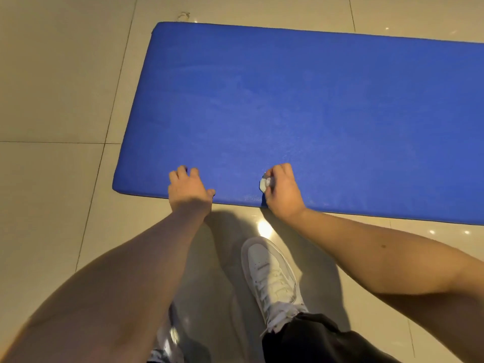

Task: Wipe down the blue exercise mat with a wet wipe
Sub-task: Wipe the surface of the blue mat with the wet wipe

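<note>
The blue exercise mat (301, 108) lies flat on the tiled floor and runs off the right edge of the view. My left hand (187, 188) rests on the mat's near edge close to its left corner, fingers bent over the surface and thumb at the rim. My right hand (282, 191) sits on the same near edge further right, its fingers curled round a crumpled white wet wipe (265, 182) that peeks out at the thumb side against the mat. Faint lighter streaks show on the mat's middle.
Beige floor tiles (57, 100) surround the mat on the left, far and near sides. My white sneaker (272, 273) and dark trouser leg (314, 336) stand on the floor just below the mat's near edge, between my forearms.
</note>
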`<state>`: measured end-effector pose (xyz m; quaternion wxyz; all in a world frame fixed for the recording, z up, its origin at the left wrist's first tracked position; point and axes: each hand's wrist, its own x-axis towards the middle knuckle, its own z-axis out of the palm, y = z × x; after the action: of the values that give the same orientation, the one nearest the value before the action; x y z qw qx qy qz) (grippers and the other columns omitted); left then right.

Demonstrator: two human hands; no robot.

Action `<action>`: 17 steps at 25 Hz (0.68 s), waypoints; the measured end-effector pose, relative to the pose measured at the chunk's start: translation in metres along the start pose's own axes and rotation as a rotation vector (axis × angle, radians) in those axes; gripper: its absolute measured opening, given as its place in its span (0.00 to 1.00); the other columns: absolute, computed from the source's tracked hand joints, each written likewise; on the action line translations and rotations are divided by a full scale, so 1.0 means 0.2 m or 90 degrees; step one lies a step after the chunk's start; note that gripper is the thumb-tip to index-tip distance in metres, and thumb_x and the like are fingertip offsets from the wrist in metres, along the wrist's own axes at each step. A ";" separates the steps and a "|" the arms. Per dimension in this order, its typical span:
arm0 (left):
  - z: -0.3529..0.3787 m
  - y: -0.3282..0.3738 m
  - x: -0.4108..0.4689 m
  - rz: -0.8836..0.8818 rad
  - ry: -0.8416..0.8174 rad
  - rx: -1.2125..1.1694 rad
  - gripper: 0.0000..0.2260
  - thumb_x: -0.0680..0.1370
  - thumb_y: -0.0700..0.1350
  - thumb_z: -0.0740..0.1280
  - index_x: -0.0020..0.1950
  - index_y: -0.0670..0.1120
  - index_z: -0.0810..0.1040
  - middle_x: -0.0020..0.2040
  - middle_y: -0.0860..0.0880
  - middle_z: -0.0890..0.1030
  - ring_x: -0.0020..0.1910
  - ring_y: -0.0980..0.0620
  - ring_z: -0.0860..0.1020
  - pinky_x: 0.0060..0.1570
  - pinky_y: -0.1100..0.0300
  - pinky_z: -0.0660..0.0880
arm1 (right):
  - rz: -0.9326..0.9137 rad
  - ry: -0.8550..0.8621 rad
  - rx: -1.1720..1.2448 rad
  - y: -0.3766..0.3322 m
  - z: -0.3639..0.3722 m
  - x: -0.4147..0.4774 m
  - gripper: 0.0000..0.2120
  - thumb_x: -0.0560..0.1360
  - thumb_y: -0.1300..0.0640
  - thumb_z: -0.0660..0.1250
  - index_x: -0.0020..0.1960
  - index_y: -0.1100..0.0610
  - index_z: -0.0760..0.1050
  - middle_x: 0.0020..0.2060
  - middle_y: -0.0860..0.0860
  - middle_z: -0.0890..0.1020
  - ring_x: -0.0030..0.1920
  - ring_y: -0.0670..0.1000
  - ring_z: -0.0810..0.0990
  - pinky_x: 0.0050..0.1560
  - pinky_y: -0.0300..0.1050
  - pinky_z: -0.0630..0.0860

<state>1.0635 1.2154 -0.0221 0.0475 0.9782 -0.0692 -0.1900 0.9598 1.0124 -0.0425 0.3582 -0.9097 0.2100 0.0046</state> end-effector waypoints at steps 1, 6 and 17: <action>0.02 -0.03 0.02 -0.012 -0.018 0.044 0.32 0.75 0.59 0.70 0.74 0.49 0.64 0.75 0.45 0.60 0.72 0.42 0.60 0.69 0.49 0.67 | -0.017 0.028 -0.041 0.03 0.03 -0.01 0.07 0.74 0.67 0.65 0.50 0.58 0.75 0.52 0.52 0.72 0.50 0.55 0.73 0.47 0.49 0.71; 0.12 -0.10 0.05 0.008 0.000 0.070 0.41 0.73 0.66 0.72 0.79 0.52 0.59 0.78 0.44 0.57 0.74 0.38 0.59 0.64 0.41 0.70 | -0.164 -0.022 -0.175 0.13 -0.01 -0.13 0.15 0.78 0.58 0.64 0.65 0.55 0.76 0.65 0.52 0.74 0.62 0.57 0.70 0.62 0.54 0.71; 0.07 -0.10 0.07 0.005 -0.039 0.107 0.41 0.73 0.68 0.69 0.79 0.54 0.58 0.75 0.45 0.59 0.71 0.39 0.59 0.56 0.44 0.76 | -0.220 -0.210 -0.320 0.02 0.11 -0.14 0.35 0.81 0.48 0.57 0.80 0.63 0.49 0.80 0.55 0.47 0.79 0.62 0.48 0.78 0.59 0.48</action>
<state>1.0738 1.2311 -0.0435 -0.0357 0.9722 -0.0903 -0.2132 0.9363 1.0339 -0.0573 0.1476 -0.9785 -0.0154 0.1429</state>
